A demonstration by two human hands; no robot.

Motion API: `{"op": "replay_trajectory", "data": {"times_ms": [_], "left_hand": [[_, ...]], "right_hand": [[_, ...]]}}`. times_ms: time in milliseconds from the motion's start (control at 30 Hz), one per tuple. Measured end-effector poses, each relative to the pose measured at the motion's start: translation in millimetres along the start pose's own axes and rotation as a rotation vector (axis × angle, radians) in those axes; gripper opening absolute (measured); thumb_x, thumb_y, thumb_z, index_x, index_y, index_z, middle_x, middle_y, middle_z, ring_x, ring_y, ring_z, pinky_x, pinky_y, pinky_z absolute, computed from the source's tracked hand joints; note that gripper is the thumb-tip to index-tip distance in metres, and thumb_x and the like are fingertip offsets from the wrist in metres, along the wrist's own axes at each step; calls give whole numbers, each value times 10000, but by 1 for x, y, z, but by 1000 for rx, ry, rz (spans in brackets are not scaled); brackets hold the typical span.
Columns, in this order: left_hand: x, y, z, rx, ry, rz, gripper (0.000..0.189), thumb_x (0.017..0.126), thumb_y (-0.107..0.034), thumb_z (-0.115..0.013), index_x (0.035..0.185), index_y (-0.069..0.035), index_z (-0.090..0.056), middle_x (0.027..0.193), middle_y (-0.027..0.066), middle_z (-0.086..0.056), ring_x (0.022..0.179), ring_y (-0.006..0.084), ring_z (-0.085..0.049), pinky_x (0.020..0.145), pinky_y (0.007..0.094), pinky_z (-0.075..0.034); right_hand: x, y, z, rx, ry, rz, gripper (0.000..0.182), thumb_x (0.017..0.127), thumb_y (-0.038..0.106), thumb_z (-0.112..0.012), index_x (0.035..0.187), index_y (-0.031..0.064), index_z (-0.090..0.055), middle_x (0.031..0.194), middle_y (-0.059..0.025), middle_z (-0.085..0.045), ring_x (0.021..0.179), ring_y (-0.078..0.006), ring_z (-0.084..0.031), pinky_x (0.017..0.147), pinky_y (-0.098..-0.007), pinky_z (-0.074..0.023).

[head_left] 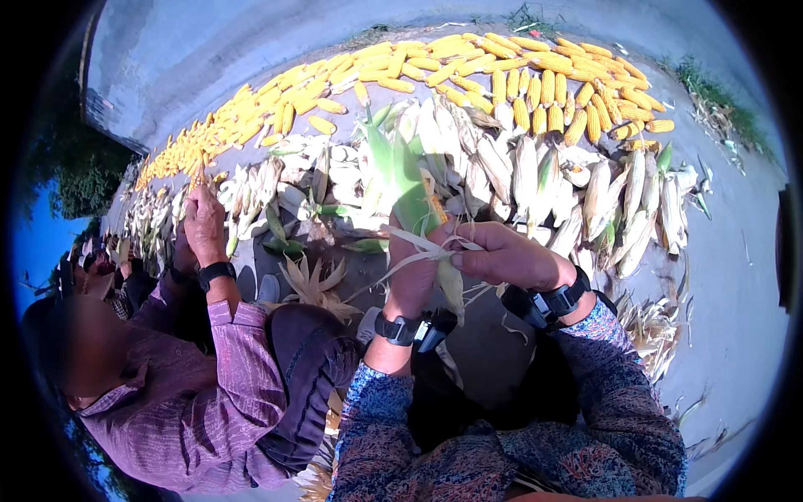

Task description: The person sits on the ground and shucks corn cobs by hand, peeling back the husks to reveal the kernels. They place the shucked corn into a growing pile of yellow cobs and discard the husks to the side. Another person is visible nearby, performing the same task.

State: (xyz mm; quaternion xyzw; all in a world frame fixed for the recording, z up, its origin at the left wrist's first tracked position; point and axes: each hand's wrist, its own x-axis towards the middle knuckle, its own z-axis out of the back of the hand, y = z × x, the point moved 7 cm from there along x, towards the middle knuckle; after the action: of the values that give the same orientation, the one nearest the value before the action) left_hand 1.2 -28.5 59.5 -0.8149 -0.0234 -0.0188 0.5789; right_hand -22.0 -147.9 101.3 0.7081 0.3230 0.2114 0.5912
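Note:
My left hand (412, 267) is wrapped around a partly husked ear of corn (437, 206). A strip of yellow kernels shows beside the broad green husk leaf (401, 172), which stands up above the hand. My right hand (508, 252) pinches pale husk strips (433, 248) close to the left hand, at the lower end of the ear. A loose husk piece (450, 285) hangs below my fingers. Just beyond both hands lies a heap of unhusked corn ears (495, 160), with dry whitish leaves and some green ones. My left palm is hidden by the ear and husk.
Husked yellow cobs (552, 88) are laid in a long band against the wall (282, 44). At my left a co-worker in a purple shirt (188, 401) holds a cob (198, 177). Stripped husks (313, 285) lie between us, and more husks (652, 332) lie at the right.

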Motion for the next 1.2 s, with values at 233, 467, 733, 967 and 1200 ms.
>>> {"op": "replay_trajectory", "data": {"times_ms": [233, 467, 733, 967, 1200], "left_hand": [[3, -6, 13, 327, -24, -31, 470, 818, -75, -683, 1222, -31, -447, 977, 80, -604, 790, 168, -625, 671, 284, -539], [12, 16, -6, 301, 110, -22, 575, 746, -32, -713, 1251, -31, -438, 942, 93, -593, 752, 170, -615, 654, 298, -536], [21, 25, 50, -285, -215, 79, 314, 815, -143, -689, 1079, -62, -540, 824, 56, -592, 658, 172, -590, 586, 302, -503], [41, 74, 98, -546, -494, 350, 110, 858, -161, -615, 856, -71, -552, 634, 81, -567, 511, 232, -559, 504, 356, -491], [53, 81, 86, -552, -507, 320, 114, 844, -157, -633, 858, -71, -560, 641, 75, -567, 522, 232, -570, 507, 355, -497]], "right_hand": [[9, -18, -8, -343, 105, 223, 258, 873, 97, -526, 1102, -14, -569, 891, -97, -613, 818, -155, -541, 764, -319, -452], [-4, -32, -23, -495, 319, 42, 207, 849, 124, -551, 990, -28, -569, 829, -137, -601, 752, -226, -552, 725, -329, -455], [-5, -19, -2, -160, 11, -5, 190, 906, 192, -572, 923, 2, -573, 736, 18, -508, 704, -44, -454, 610, -222, -396], [-7, -29, -15, 282, -161, -24, 106, 939, 188, -559, 921, 107, -493, 708, 35, -475, 548, -27, -373, 463, -179, -289], [-14, -34, -3, 481, -174, -75, 69, 940, 144, -555, 942, 100, -501, 679, 36, -446, 539, -25, -354, 450, -167, -257]]}}
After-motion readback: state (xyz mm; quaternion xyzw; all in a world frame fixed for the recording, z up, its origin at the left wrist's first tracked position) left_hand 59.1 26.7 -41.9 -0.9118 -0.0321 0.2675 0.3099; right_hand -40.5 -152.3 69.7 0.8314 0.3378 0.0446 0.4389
